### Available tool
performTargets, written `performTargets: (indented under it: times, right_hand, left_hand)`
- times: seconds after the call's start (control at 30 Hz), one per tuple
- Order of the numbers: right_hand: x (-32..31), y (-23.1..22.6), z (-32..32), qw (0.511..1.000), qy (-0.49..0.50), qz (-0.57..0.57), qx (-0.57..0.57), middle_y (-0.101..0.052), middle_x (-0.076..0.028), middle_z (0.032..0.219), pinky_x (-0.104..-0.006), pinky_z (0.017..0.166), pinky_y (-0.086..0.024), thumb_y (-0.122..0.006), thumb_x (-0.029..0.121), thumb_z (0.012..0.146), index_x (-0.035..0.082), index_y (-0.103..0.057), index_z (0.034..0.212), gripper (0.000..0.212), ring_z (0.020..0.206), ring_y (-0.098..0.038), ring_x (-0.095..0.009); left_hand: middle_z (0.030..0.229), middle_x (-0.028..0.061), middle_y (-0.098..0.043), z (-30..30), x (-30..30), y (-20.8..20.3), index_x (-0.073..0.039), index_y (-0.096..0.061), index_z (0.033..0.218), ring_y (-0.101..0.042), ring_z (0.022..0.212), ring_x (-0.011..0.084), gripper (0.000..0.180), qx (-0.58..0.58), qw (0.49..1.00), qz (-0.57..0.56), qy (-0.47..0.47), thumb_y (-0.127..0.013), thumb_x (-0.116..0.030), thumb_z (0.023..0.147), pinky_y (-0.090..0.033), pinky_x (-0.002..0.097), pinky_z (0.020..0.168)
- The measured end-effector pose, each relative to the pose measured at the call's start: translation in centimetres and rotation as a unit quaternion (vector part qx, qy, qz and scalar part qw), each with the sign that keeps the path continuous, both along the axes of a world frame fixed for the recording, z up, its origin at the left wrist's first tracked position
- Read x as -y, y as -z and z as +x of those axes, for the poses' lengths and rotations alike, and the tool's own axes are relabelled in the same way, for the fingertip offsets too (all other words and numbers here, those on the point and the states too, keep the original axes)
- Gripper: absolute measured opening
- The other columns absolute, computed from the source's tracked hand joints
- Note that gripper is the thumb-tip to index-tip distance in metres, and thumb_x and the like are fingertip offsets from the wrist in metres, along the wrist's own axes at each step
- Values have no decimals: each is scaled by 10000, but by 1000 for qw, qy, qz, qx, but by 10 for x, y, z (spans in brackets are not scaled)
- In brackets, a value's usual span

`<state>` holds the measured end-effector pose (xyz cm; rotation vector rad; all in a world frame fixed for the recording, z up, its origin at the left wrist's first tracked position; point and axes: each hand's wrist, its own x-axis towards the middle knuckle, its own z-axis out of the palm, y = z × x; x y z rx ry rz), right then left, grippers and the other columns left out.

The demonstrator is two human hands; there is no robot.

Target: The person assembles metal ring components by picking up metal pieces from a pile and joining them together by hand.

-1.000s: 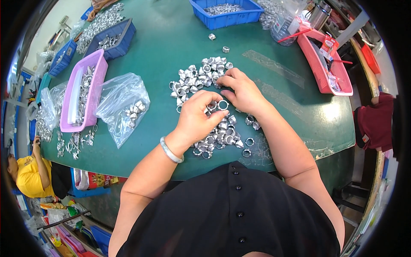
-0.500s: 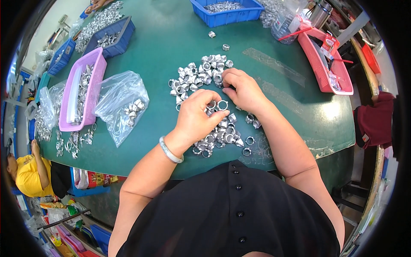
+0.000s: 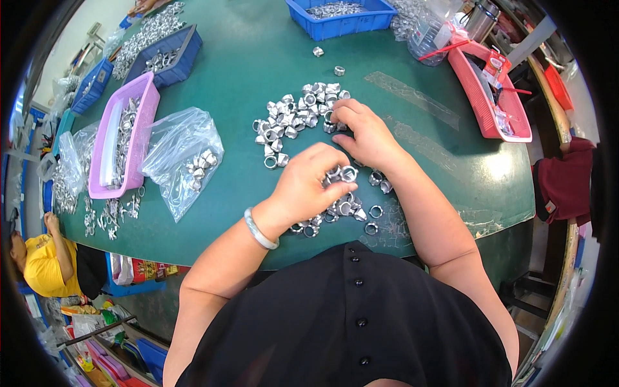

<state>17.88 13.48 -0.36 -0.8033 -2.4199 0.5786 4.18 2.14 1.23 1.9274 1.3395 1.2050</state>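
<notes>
Head-worn fisheye, facing down, above tabletop [image 3: 245, 58]

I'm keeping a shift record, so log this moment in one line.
left hand: holding silvery ring | right hand: at far ring pile | table left: clear bag, purple tray

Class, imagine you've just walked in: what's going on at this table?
A person in a black buttoned top is handling silvery metal rings at a green table. The left hand pinches some; the right hand is at the edge of a loose cluster, its grip unclear. A clear plastic bag with silvery pieces lies to the left, beside a long lilac plastic tray.
</notes>
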Motion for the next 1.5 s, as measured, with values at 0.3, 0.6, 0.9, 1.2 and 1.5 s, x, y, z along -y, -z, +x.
performTargets:
  times: [0.3, 0.6, 0.9, 1.2, 1.5]
  right_hand:
    - [2, 0, -1, 1000, -19, 9, 16, -538, -96, 1016, -368, 832, -432, -650, 37, 699, 76, -546, 1046, 364, 977, -515, -298]
    - [-1, -3, -1, 997, -30, -32, 62, -549, -100, 935, -376, 773, -444, -662, 54, 679, 56, -550, 1007, 347, 918, -532, -298]
    - [0, -3, 1, 994, -50, -42, 92, -543, -121, 954, -372, 736, -455, -642, 38, 707, 35, -567, 970, 273, 856, -564, -305]
    - [14, -15, 0, 987, -110, -57, -106, -538, -94, 930, -319, 660, -467, -635, 6, 715, 34, -561, 982, 279, 783, -564, -250]
    - [25, -22, -3, 975, -117, -47, -183, -558, -79, 911, -305, 650, -469, -672, 11, 682, 35, -601, 961, 288, 764, -573, -227]
  left_hand:
    - [921, 45, -570, 1, 4, -2, -81, -627, 891, -522, 918, 235, 289, -147, 978, 46, 143, -723, -177, 637, -360, 379, 862]
    - [888, 89, -617, -9, -1, -2, -39, -635, 881, -579, 818, 246, 218, -30, 989, 71, 123, -693, -138, 695, -446, 333, 749]
    - [787, 46, -577, -27, -11, 4, -2, -619, 873, -536, 650, 89, 166, -13, 990, -27, -138, -675, -38, 721, -442, 211, 574]
    - [838, 54, -582, -21, -12, 10, 27, -544, 1027, -548, 653, 79, 331, 140, 975, -137, -105, -689, -87, 752, -472, 208, 592]
    - [855, 53, -605, -21, -11, 9, 27, -531, 1017, -577, 703, 95, 188, 365, 909, -202, -11, -570, -50, 850, -498, 230, 640]
